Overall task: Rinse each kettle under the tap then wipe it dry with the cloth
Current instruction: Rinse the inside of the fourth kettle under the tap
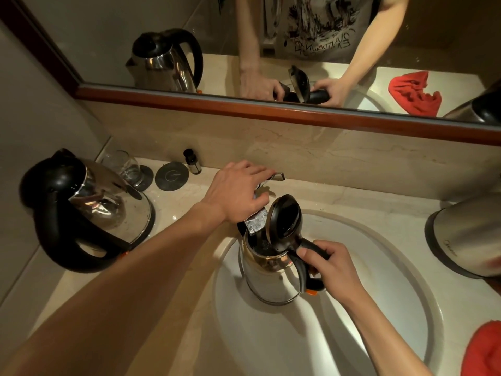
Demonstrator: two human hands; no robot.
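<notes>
Stainless-steel electric kettle with a black handle (268, 275), lid (284, 222) raised, held upright over the white oval basin (393, 280) beneath the chrome tap spout (256, 222). The right hand (329, 265) grips the handle; the left hand (238, 192) rests over the tap lever (276, 176), fingers bent around it. A second steel kettle (89, 210) stands on the left counter, a third (469, 240) on the right, a red cloth (485, 351) near the right edge.

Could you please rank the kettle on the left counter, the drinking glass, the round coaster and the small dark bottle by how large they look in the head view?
1. Kettle on the left counter, though nearness to the camera inflates it.
2. Drinking glass and round coaster: too alike to rank.
3. Small dark bottle.
</notes>
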